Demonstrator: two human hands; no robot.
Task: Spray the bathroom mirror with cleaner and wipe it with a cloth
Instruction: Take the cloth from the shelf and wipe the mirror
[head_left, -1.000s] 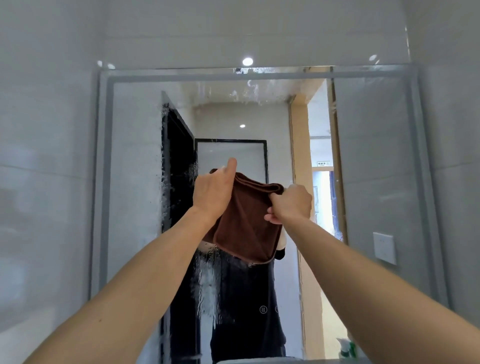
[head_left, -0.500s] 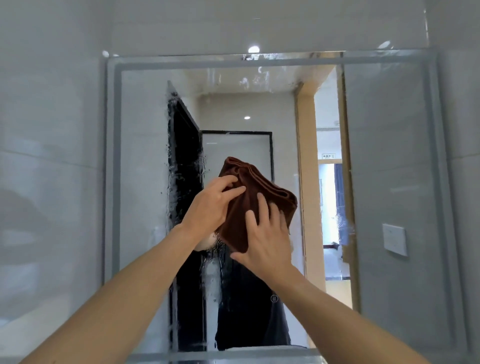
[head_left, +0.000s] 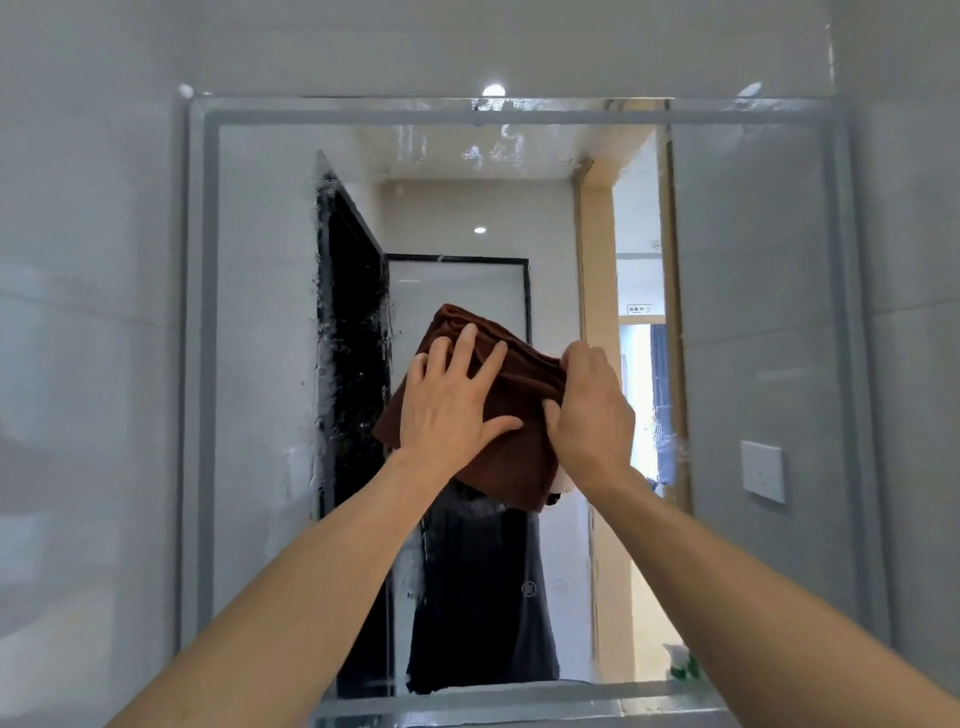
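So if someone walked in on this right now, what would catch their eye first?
Probably the brown cloth held up at the middle of the mirror, the left hand spread flat on it and the right hand pinching its right edge. Next, the wet streaks and droplets down the glass left of the cloth.

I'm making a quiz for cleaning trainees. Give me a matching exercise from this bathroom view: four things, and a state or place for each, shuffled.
Things:
1. left hand
2. right hand
3. brown cloth
4. wall switch

States:
A. pinches the cloth's edge
B. white, at the mirror's right side
C. fingers spread flat on the cloth
D. folded, held up before the mirror

Pairs: 1-C, 2-A, 3-D, 4-B
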